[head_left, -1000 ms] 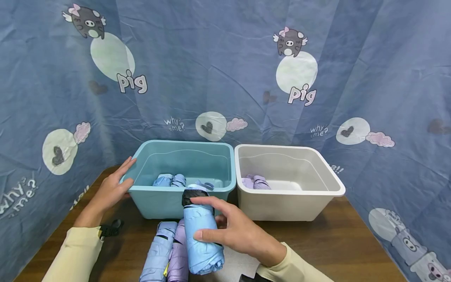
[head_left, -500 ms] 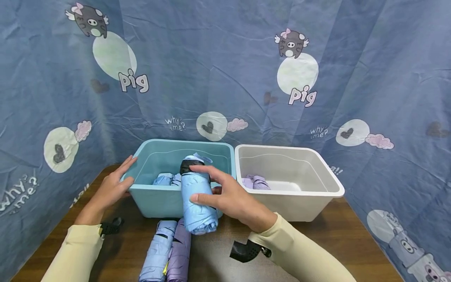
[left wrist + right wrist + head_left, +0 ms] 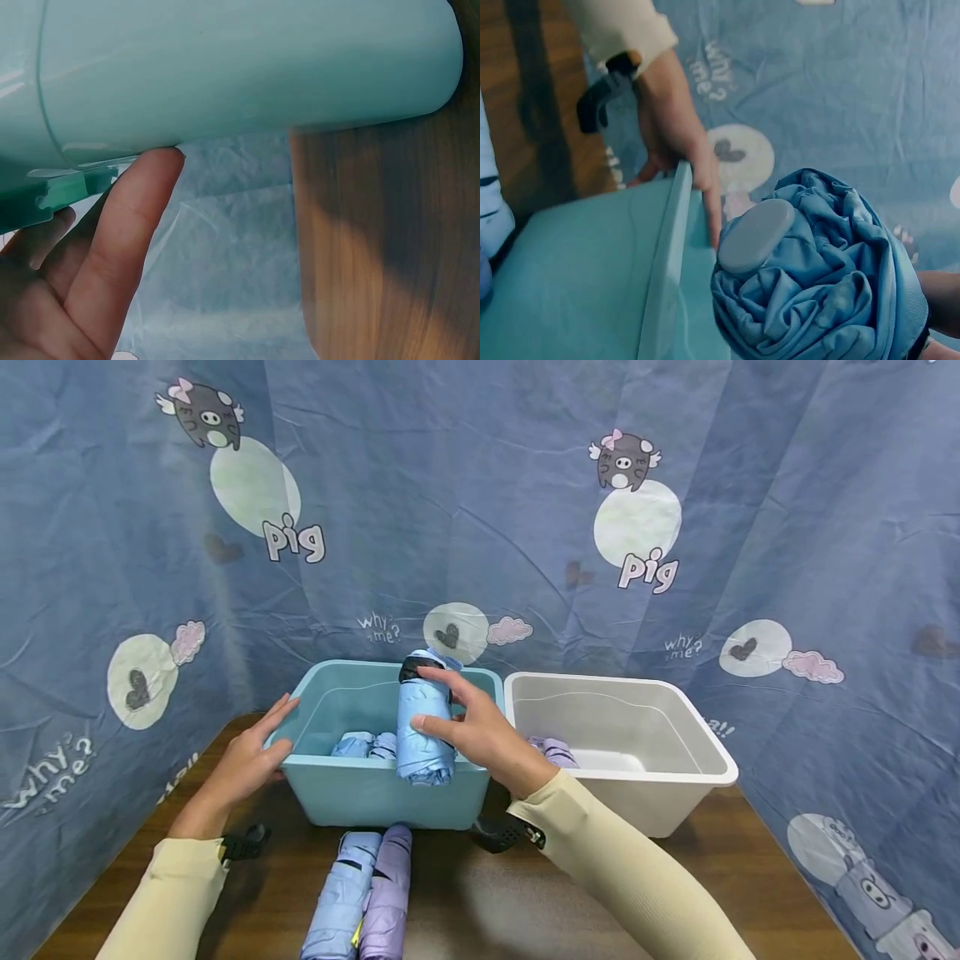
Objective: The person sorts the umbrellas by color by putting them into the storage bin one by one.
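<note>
My right hand holds a folded light-blue umbrella upright, over the right part of the teal bin's front rim. A black band circles its top; in the right wrist view its bunched cloth and pale round end cap show. My left hand grips the left rim of the teal bin; in the left wrist view one finger lies against the bin's wall. Inside that bin lie a blue umbrella and a striped-looking one, partly hidden by the front wall.
A white bin stands right beside the teal one, with purple folded umbrellas at its left. On the wooden table, a blue umbrella and a purple umbrella lie side by side. A printed blue cloth hangs behind.
My right hand has carried the light-blue umbrella up and forward, from in front of the teal bin to over its front rim. The left hand has stayed on the bin's rim.
</note>
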